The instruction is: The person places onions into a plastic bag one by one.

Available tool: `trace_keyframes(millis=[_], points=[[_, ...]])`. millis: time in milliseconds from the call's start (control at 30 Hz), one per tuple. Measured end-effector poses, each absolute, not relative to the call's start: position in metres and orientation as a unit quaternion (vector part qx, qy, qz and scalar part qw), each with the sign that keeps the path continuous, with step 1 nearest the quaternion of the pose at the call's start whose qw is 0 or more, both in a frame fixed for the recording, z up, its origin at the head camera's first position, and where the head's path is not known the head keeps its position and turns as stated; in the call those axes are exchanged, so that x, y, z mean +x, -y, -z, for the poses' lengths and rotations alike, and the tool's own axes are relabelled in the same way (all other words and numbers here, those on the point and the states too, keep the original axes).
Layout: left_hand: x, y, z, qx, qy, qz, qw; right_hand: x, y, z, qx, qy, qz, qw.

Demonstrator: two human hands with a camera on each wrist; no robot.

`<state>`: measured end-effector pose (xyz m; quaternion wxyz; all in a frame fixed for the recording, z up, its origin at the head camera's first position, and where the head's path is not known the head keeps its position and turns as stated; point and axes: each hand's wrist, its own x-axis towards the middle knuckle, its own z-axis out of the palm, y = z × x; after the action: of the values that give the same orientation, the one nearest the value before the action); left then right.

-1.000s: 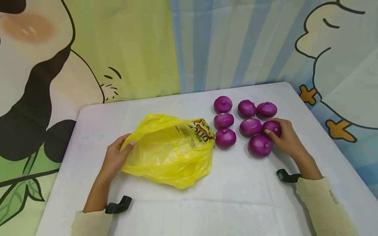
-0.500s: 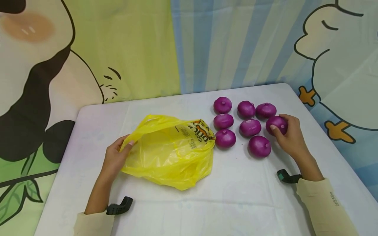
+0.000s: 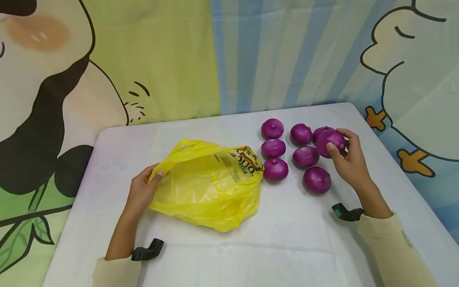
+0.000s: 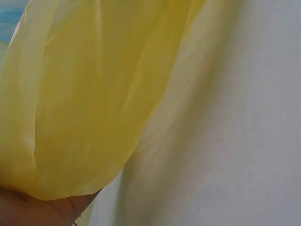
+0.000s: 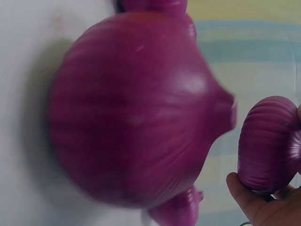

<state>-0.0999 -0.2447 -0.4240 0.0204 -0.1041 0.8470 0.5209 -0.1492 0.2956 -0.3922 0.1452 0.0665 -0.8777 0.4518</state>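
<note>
My left hand (image 3: 142, 190) pinches the open rim of a yellow plastic bag (image 3: 201, 187) lying on its side, its mouth toward that hand. In the left wrist view the bag (image 4: 99, 99) spreads above part of the hand (image 4: 37, 209). A purple onion (image 3: 329, 142) is held between the thumb and fingers of my right hand (image 3: 352, 161), raised over the others. The right wrist view has this held onion (image 5: 268, 146) at the right edge, while another onion (image 5: 131, 108) looms large on the table. Several more onions stand right of the bag, one of them (image 3: 275, 170) touching its printed end.
A white-covered table (image 3: 251, 255) carries everything. Behind it hangs a cartoon-printed cloth (image 3: 157, 59). Two onions form the start of a loose group, one at the front (image 3: 317, 180) and one in the middle (image 3: 306, 157). Each wrist wears a black device.
My right hand has lifted the onion off the table and moved it up and slightly away from the front onion. My left hand and the bag stay almost still.
</note>
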Motion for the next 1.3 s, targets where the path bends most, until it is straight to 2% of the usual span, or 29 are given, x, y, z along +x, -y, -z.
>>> trace_keyframes(millis=[900, 1300], points=[[-0.1, 0.245, 0.423, -0.105, -0.844, -0.525, 0.029, -0.169, -0.214, 0.362, 0.189, 0.79, -0.58, 0.063], [-0.101, 0.247, 0.427, -0.09, -0.842, -0.531, 0.03, -0.174, -0.174, 0.348, 0.226, 0.778, -0.585, 0.04]])
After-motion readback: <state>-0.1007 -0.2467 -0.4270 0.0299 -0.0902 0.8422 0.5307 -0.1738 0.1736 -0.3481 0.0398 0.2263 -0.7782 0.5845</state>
